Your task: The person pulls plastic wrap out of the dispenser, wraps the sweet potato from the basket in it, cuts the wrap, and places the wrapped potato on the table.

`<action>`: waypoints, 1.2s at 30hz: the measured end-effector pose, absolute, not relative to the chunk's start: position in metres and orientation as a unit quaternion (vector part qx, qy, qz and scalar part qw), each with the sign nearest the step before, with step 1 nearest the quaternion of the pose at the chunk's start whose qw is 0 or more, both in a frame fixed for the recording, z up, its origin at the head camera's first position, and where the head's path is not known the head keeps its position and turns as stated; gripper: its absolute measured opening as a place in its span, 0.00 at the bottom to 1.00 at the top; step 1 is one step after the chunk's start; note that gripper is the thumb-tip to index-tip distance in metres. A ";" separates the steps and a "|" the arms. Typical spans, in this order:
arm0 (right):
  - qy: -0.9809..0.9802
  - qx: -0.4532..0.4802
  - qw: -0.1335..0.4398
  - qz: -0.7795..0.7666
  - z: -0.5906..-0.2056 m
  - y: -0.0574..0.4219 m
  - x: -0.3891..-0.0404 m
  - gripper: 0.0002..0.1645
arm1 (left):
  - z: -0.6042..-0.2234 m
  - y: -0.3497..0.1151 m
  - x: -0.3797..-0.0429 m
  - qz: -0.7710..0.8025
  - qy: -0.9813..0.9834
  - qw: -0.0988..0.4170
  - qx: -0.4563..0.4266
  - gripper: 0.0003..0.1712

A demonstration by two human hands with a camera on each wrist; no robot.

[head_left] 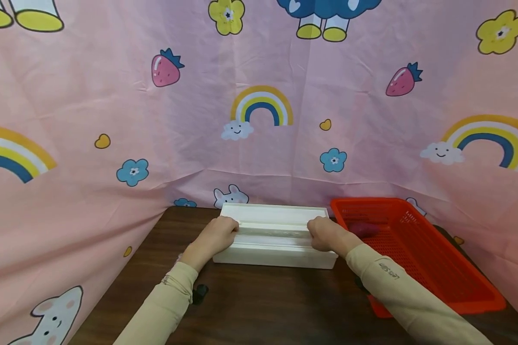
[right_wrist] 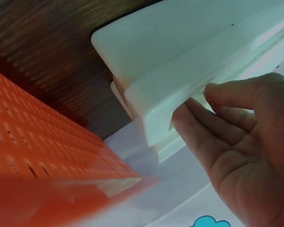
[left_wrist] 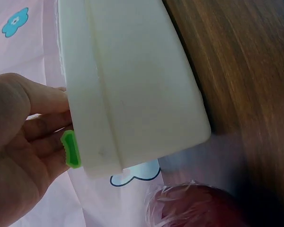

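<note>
A long white plastic box point(head_left: 276, 257) sits toward the back of a dark wood-grain table point(head_left: 280, 306), directly in front of the person, with one hand at each end. A glossy strip of clear film point(head_left: 274, 234) runs lengthwise along it, spanning the space between the hands.

The left hand point(head_left: 216, 234) is curled over the box's left end; its fingertips are hidden behind the edge in the wrist view, so it is impossible to tell what they pinch. A small green clip point(left_wrist: 72, 149) shows at that edge, just beside the fingers. The right hand point(head_left: 330, 234) is bent inward at the opposite end — thumb and fingers drawn together at the opening, pinching the film.

Near the box's left end, the left wrist view catches a dark red object point(left_wrist: 194, 206) in crinkled clear wrap, partly cut off. To the right stands an orange-red slotted basket point(head_left: 479, 305), with a dark reddish oblong item point(head_left: 364, 229) inside near its back left corner. A small dark object point(head_left: 200, 293) lies beside the left beige sleeve point(head_left: 166, 297). Behind everything hangs a pink cloth point(head_left: 190, 129) printed with rainbows, strawberries and flowers.
</note>
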State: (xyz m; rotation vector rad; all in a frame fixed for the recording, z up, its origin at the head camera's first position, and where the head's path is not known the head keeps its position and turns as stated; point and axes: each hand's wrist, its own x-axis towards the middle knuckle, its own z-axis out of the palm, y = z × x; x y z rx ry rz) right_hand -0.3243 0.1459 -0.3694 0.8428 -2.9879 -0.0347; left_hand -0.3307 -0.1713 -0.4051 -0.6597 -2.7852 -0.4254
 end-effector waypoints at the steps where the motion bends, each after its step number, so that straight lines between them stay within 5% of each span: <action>1: -0.963 0.268 0.014 -0.014 -0.369 0.146 -0.325 0.06 | -0.405 -0.171 -0.331 -0.146 -0.955 0.121 -0.229 0.11; 16: -0.953 0.296 0.066 0.023 -0.367 0.149 -0.324 0.14 | -0.408 -0.170 -0.334 -0.149 -0.946 0.213 -0.196 0.04; 24: -0.962 0.268 0.029 0.033 -0.363 0.148 -0.323 0.04 | -0.405 -0.173 -0.334 -0.159 -0.933 0.253 -0.200 0.04; 36: -0.971 0.225 -0.017 0.079 -0.349 0.157 -0.320 0.05 | -0.395 -0.175 -0.331 -0.154 -0.933 0.256 -0.202 0.06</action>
